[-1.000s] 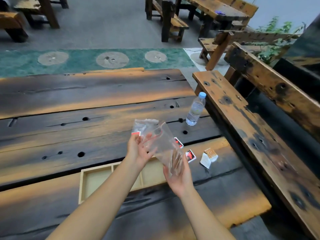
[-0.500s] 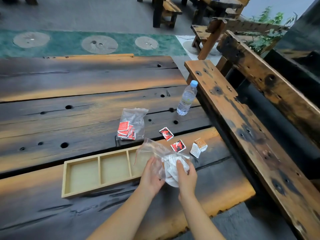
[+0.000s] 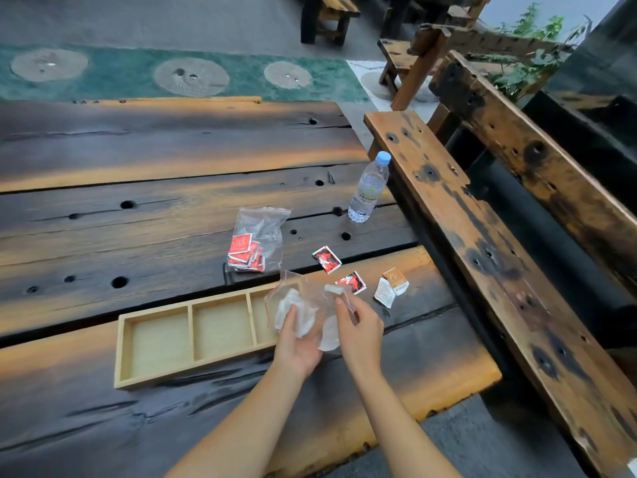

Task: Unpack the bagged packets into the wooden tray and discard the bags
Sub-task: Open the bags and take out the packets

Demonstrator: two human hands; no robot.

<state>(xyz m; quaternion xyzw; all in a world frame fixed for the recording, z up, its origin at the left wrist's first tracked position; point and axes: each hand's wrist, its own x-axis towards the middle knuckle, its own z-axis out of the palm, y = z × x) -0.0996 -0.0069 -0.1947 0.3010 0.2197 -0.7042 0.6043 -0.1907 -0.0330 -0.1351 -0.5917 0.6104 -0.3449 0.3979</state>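
Where the dark, scorched plank counter (image 3: 172, 215) meets a wooden bench (image 3: 482, 236) at the right, grey paving and a green mat lie beyond. Both hands work a crumpled clear bag (image 3: 310, 305) over the right end of the wooden tray (image 3: 155, 339). The left hand (image 3: 298, 343) fingers are curled under the bag and white packets inside it; the right hand (image 3: 358, 329) pinches the bag's upper edge. The tray's long axis runs left from the fingers; its two visible compartments are bare. Beyond the fingers lies a second bag (image 3: 258, 239) of red packets, mouth pointing away. Right of the fingers lie loose packets (image 3: 351, 282); a water bottle (image 3: 368, 191) stands farther off.
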